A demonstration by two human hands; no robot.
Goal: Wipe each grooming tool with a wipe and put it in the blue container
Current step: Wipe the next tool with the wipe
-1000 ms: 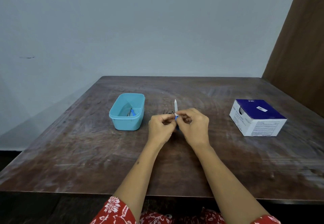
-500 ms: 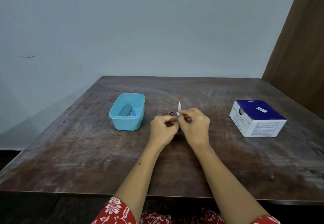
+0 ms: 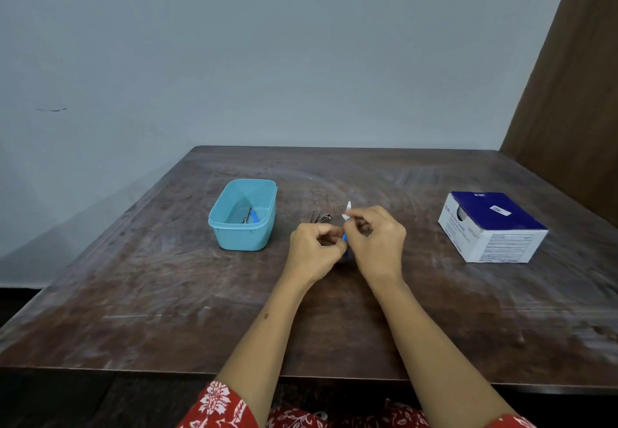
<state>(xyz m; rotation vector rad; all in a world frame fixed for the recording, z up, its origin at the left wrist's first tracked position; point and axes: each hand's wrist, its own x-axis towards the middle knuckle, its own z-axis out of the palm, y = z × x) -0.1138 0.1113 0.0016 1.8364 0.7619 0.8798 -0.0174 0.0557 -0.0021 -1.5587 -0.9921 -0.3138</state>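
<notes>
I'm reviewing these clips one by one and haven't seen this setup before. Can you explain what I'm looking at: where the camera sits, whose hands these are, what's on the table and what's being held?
There is no machine here. The single view comes from a camera worn on a person's head, looking forward and down at their own bare hands above a dark wooden table.

The left hand and right hand meet at the middle, pinching a small blue-handled tool together with a white wipe. The tool is mostly hidden, so I cannot tell what kind it is.

To the left stands an open blue container with at least one tool already inside. Just beyond the hands lie a few thin dark tools. At the right sits a white and blue box.
</notes>
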